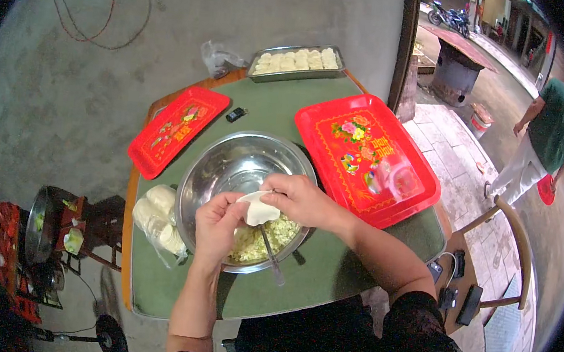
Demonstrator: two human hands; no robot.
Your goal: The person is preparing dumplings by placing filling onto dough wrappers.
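A round white dough wrapper (259, 210) is held up between both of my hands. My left hand (218, 223) pinches its left edge, while my right hand (296, 197) grips the upper right edge. Below them stands a wide stainless steel bowl (212, 162), with chopped pale green filling (281, 236) in its near part. A metal spoon (271, 256) leans out over the bowl's near rim, its bowl end hidden. Left of the steel bowl, stacks of wrappers in clear plastic bags (158, 215) lie on the green tabletop (171, 297).
A large red floral tray (399, 161) lies right, a smaller red tray (177, 134) left. Rows of dumplings fill a metal tray (295, 79) at the far edge. A small black device (237, 115) sits between the trays. A wooden chair (512, 246) stands right; a person (547, 129) is beyond.
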